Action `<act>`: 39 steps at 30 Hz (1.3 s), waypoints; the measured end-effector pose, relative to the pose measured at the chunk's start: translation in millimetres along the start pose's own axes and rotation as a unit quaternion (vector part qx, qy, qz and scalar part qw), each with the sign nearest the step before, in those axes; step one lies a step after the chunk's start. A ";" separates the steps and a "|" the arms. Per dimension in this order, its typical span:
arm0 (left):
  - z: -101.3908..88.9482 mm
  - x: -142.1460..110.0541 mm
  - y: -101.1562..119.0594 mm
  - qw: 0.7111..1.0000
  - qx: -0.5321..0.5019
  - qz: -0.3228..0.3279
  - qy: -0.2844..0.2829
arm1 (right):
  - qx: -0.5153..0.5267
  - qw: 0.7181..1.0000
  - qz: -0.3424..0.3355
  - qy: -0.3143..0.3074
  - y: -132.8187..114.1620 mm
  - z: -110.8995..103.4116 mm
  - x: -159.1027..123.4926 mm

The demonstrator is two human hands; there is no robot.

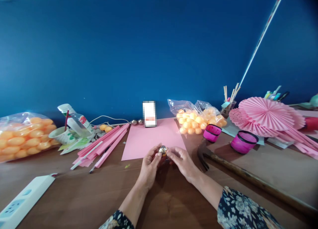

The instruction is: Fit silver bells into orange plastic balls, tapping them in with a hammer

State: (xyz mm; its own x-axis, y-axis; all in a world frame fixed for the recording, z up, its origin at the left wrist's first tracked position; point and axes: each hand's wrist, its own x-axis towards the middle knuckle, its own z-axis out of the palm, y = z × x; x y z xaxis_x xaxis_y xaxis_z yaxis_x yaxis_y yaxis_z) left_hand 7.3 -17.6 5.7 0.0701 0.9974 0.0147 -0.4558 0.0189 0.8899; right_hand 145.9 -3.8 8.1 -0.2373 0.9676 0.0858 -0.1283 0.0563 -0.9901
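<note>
A small shiny metallic ball is held between my two hands, above the near edge of a pink paper sheet. My left hand grips the ball from the left with thumb and fingers. From the right, the fingertips of my right hand are pinched together at the ball's side. Whether they hold a separate small piece there is hidden. Two similar shiny balls lie at the back edge of the sheet, left of an upright phone.
Right of my hands lies a hammer, with magenta bands and pink paper fans behind. Bags of orange balls sit at the back and far left. Pink strips, a bottle and a power strip are left.
</note>
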 end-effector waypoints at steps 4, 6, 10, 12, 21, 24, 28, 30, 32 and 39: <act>0.5 0.4 -0.1 1.000 0.000 -0.003 0.003 | 0.007 1.000 0.010 -0.002 -0.1 0.4 0.0; 0.7 0.4 0.3 1.000 0.004 -0.005 0.004 | 0.011 1.000 0.014 0.002 -0.7 0.8 -0.2; 0.9 -0.2 0.8 1.000 0.008 -0.003 0.007 | 0.013 1.000 0.015 0.002 -1.4 0.7 -0.5; 1.3 -0.6 1.2 1.000 0.008 -0.004 0.007 | 0.011 1.000 0.012 0.000 -1.4 0.5 -0.7; 3.2 -1.2 2.6 1.000 0.000 -0.011 0.014 | -0.012 1.000 0.016 0.003 -3.1 0.9 -2.2; 3.4 -1.3 2.7 1.000 0.000 -0.010 0.013 | -0.010 1.000 0.010 -0.002 -1.8 0.9 -2.1; 3.1 -1.3 3.0 1.000 0.003 -0.012 0.013 | -0.011 1.000 0.005 -0.006 -0.7 0.3 -1.9; 2.7 -1.1 3.2 1.000 0.007 -0.012 0.013 | -0.012 1.000 0.007 -0.009 -1.3 0.1 -1.9; 2.4 -0.9 3.3 1.000 0.010 -0.010 0.012 | -0.013 1.000 0.010 -0.008 -2.2 0.0 -1.8; 2.5 -0.7 2.8 1.000 0.006 -0.006 0.010 | -0.019 1.000 0.015 -0.005 -3.8 0.8 -1.9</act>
State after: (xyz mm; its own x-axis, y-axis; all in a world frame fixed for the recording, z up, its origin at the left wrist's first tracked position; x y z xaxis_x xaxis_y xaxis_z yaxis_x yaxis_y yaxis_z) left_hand 8.2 -18.5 9.4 0.0572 0.9983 -0.0061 -0.4442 0.0309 0.8954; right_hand 146.1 -6.0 11.8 -0.2506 0.9665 0.0560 -0.0850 0.0357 -0.9957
